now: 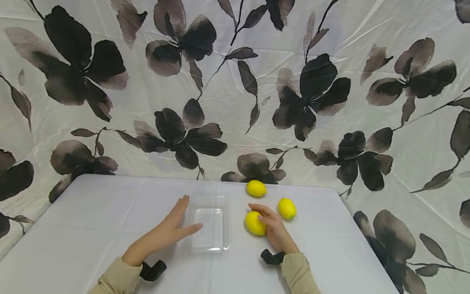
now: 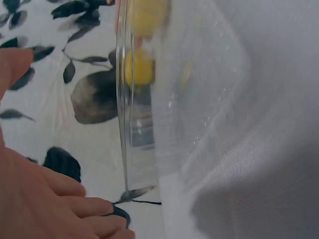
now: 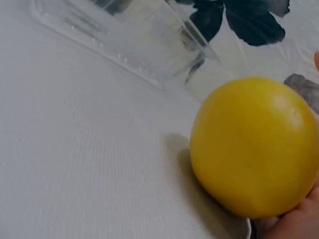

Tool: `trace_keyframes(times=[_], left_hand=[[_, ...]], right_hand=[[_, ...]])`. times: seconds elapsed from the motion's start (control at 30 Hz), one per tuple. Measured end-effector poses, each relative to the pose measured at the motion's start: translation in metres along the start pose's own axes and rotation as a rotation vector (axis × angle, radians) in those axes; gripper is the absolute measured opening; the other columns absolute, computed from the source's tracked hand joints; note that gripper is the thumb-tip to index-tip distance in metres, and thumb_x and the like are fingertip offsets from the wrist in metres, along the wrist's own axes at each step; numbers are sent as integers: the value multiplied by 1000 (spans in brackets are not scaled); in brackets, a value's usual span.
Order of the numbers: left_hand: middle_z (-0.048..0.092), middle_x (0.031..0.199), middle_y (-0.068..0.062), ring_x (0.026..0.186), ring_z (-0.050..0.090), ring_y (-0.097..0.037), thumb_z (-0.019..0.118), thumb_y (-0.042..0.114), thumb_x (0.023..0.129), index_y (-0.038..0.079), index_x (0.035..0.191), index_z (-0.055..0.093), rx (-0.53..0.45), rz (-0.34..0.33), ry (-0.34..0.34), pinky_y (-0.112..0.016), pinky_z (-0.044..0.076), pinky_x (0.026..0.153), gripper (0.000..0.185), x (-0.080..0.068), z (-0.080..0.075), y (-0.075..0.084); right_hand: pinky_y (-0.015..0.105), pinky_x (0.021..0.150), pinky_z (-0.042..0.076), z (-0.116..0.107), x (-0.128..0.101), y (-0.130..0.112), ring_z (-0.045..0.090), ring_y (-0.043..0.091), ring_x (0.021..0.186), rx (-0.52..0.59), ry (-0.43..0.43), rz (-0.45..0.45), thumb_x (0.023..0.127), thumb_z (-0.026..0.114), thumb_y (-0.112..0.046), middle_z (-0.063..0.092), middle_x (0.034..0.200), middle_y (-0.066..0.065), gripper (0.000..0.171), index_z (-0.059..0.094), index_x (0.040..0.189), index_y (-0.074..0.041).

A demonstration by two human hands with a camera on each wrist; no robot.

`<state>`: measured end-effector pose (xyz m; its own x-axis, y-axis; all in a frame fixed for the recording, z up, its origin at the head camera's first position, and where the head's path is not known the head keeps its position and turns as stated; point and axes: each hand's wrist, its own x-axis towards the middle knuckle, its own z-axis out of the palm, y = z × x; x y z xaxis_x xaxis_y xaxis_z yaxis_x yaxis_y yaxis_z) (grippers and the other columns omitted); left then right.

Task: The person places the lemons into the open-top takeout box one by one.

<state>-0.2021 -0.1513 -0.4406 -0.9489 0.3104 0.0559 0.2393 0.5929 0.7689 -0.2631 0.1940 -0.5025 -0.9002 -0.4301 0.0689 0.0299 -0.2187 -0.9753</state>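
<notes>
Your right hand [image 1: 273,228] curls around the nearest lemon [image 1: 255,223] on the worktop [image 1: 92,228], grasp step; left hand [image 1: 176,226], fingers flat, steadies the clear tray [image 1: 211,222]. Next likely: lift lemon clear, carry into tray.

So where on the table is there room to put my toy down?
The white table is bare left of the left hand, and along the near edge between the sleeves. It is crowded right of the clear plastic tray, where the right hand and three yellow lemons sit.
</notes>
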Motion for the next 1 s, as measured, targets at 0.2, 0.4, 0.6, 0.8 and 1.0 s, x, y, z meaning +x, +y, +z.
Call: trace_keyframes(times=[0.2,0.4,0.6,0.8,1.0], left_hand=[[3,160,-32,147,-2,-49,65,64,85,-16,151,10,212,29,5,-67,8,115,117,-15,14,11],[4,160,-32,149,-2,-45,63,75,78,-15,151,13,335,40,62,-63,5,117,127,-23,27,11],[3,161,-29,150,-3,-42,59,77,80,-14,152,13,352,40,77,-60,4,119,124,-26,35,4],[4,162,-27,150,-3,-40,57,73,85,-13,152,14,356,50,109,-60,5,119,118,-27,40,-1],[6,162,-28,150,-1,-40,58,72,85,-12,153,14,362,61,143,-60,7,119,117,-25,44,-3]], right_hand=[[25,114,31,-3,-2,5,23,40,145,-15,-41,-71,100,46,-3,33,154,27,48,36,145,12],[25,112,34,-3,-2,12,25,47,142,-52,-61,-152,98,46,4,34,151,33,47,38,142,16],[24,111,36,1,-3,12,28,48,140,-97,-35,-157,96,50,4,37,149,31,47,41,140,15],[22,110,35,5,-3,11,38,34,136,-208,-7,-118,90,53,5,43,149,23,50,48,140,7],[20,111,33,5,-3,11,37,33,138,-244,12,-84,88,53,8,45,149,17,54,50,141,2]])
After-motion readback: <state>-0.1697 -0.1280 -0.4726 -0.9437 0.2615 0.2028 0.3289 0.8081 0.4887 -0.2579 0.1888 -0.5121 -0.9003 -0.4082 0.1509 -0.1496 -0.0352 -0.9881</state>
